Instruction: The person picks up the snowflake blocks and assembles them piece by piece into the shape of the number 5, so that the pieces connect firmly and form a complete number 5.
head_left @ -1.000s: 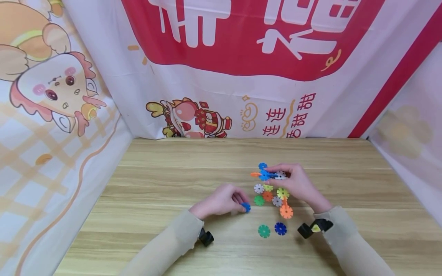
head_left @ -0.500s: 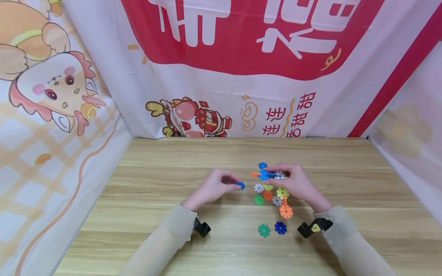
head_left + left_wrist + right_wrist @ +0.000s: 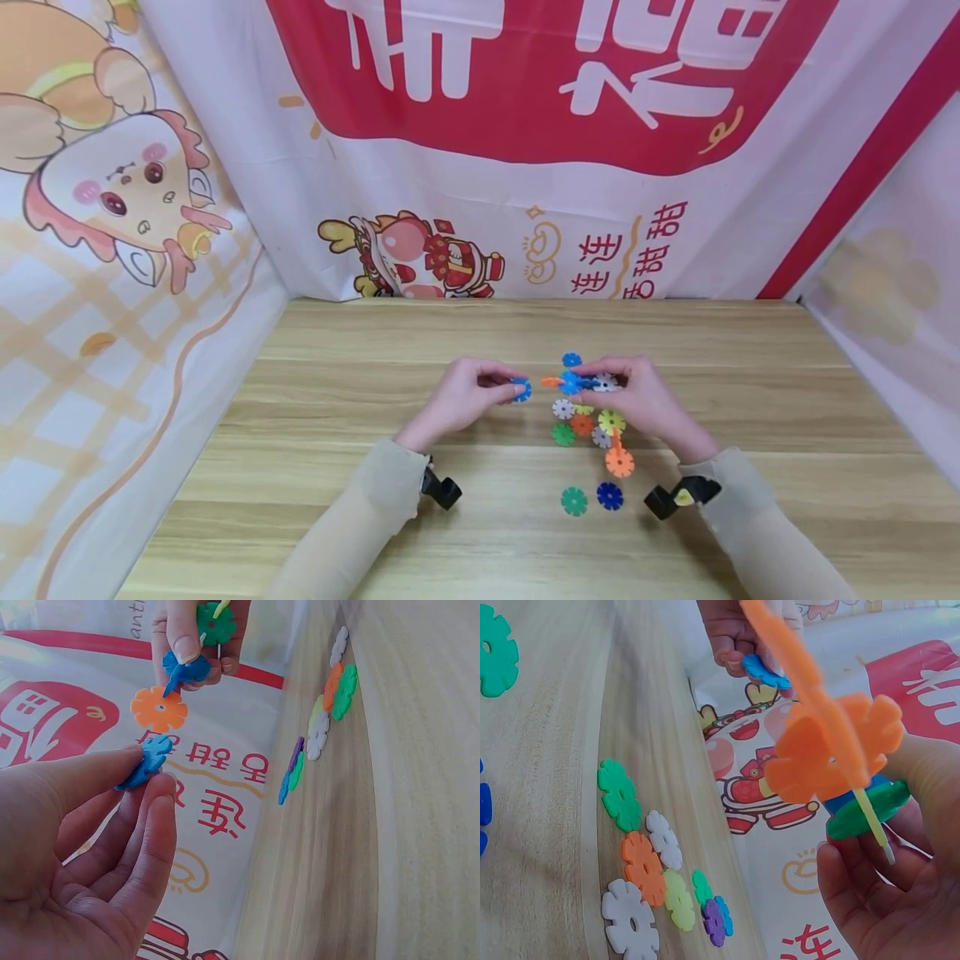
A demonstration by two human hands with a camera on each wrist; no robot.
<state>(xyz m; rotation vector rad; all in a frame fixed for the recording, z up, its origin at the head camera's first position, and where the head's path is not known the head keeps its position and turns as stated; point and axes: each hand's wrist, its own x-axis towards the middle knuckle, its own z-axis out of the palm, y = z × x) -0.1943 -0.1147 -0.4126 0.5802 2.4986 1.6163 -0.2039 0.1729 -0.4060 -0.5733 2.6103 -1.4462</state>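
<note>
In the head view my left hand point(image 3: 467, 398) pinches one blue notched plastic disc point(image 3: 522, 390) between thumb and fingers, raised above the table. Across from it, my right hand point(image 3: 647, 402) grips a chain of interlocked notched discs. An orange disc point(image 3: 159, 709) sticks out of that chain toward the left hand, joined to a blue disc point(image 3: 185, 669). The left wrist view has the held blue disc point(image 3: 148, 762) just below this orange one; whether they touch, I cannot tell. Farther along, the chain has a green disc point(image 3: 868, 810) and orange discs point(image 3: 832, 750) near the right wrist.
Below the hands, loose discs lie on the wooden table point(image 3: 360, 517): green point(image 3: 562, 434), white point(image 3: 562, 408), orange point(image 3: 581, 425) and others. Nearer the front are a green disc point(image 3: 574, 501) and a dark blue disc point(image 3: 610, 496). A printed cloth point(image 3: 450, 167) hangs behind.
My left hand has lifted the blue disc from near the tabletop, up and away toward the chain's height. The right hand's chain has shifted slightly left.
</note>
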